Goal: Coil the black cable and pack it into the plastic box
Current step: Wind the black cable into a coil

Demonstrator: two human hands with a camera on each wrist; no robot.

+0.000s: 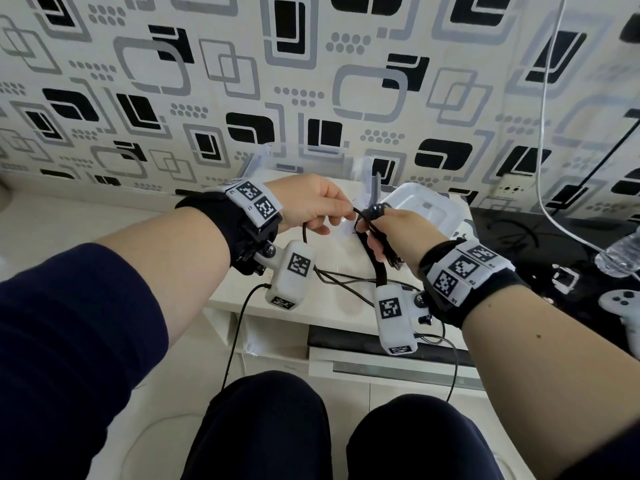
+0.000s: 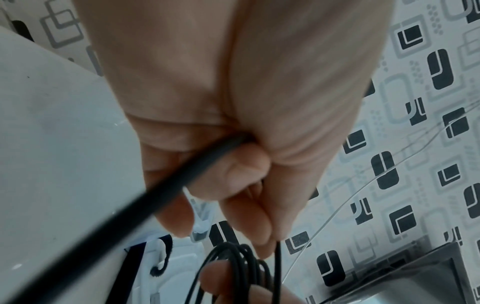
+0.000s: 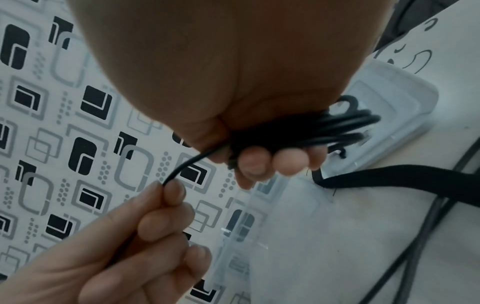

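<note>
The black cable (image 1: pixel 372 212) is partly wound into a small coil (image 3: pixel 337 123) around my right hand's fingers (image 3: pixel 285 159), which grip it. My right hand (image 1: pixel 372 233) is held above the white table. Just to its left, my left hand (image 1: pixel 334 216) pinches the free strand (image 3: pixel 182 166) leading to the coil. The strand also runs back through the left palm (image 2: pixel 187 176) and hangs down. The clear plastic box (image 1: pixel 365 174) stands open behind both hands, against the wall. Its white lid (image 1: pixel 426 206) lies to the right of it.
Thin dark cables (image 1: pixel 346 282) lie on the white table (image 1: pixel 104 220) under my hands. To the right are a black patterned cloth (image 1: pixel 519 237), a water bottle (image 1: pixel 620 258) and a white game controller (image 1: pixel 623 306). A white cord (image 1: pixel 547 98) hangs down the patterned wall.
</note>
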